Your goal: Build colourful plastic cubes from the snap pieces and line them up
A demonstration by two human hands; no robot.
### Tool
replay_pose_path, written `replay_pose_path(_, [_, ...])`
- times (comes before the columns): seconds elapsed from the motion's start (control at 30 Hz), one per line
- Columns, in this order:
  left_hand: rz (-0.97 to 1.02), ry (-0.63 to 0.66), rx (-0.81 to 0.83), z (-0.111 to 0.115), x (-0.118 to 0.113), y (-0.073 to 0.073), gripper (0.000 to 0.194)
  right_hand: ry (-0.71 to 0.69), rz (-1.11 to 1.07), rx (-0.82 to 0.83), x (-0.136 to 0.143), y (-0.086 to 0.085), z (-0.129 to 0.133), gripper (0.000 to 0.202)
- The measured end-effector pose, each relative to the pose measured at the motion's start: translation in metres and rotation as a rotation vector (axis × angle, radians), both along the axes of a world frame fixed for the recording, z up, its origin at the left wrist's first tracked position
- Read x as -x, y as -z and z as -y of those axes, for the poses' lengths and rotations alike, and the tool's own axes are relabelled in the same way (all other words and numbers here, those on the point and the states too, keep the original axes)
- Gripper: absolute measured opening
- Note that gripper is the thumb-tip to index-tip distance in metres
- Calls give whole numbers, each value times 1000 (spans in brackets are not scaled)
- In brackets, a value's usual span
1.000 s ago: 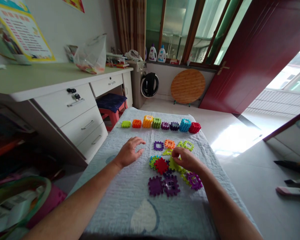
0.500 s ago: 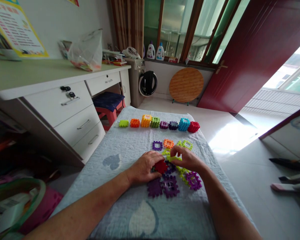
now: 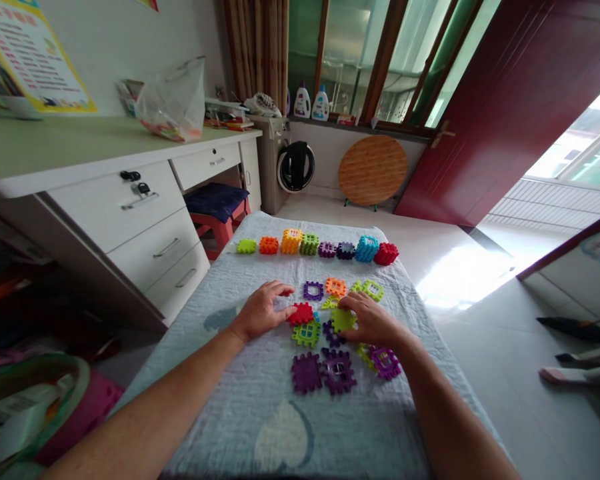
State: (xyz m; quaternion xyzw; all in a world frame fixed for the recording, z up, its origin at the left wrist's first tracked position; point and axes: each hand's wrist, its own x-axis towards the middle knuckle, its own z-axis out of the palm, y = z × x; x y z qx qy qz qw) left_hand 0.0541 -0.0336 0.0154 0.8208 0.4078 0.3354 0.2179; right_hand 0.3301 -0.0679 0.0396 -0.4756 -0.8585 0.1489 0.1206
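Observation:
My left hand (image 3: 264,311) hovers over the cloth with fingers and thumb apart, its thumb tip at the left edge of a red interlocking tile (image 3: 301,313). That tile overlaps a green window tile (image 3: 307,335). My right hand (image 3: 375,319) grips a lime-green interlocking tile (image 3: 343,321) by its right side, over a dark purple tile (image 3: 333,335). Closer to me lie a solid purple tile (image 3: 307,373) and a purple window tile (image 3: 339,372). Beyond the hands are a purple frame tile (image 3: 313,291), an orange tile (image 3: 336,287) and a lime frame tile (image 3: 374,289).
Along the far end of the cloth-covered table (image 3: 220,400) runs a row of tile stacks sorted by colour, including a teal stack (image 3: 367,249) and a red stack (image 3: 387,253). A white desk (image 3: 145,200) stands at left, a pink bin (image 3: 85,413) below it.
My left hand has drawn back to the left and opened from over the red tile, uncovering the green window tile. The lime-green tile under my right hand now shows its flat face.

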Motion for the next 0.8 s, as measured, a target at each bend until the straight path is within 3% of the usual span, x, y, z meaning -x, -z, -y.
replay_pose_path(0.13, [-68,81,70,0,0,0,46,82,-161,-52,-19,-2,-7,38])
replay_pose_path(0.23, [-160,193,65,5,-3,-5,61,335,-238,-207,-42,5,-20,38])
replay_pose_path(0.37, [-196,236,68,7,-3,-7,61,584,-171,-302,-65,25,-37,40])
replay_pose_path(0.6, [-182,275,104,8,1,-6,73,682,57,-153,-72,42,-44,40])
replay_pose_path(0.8, [-140,231,131,11,0,-9,67,629,65,-142,-76,44,-45,46])
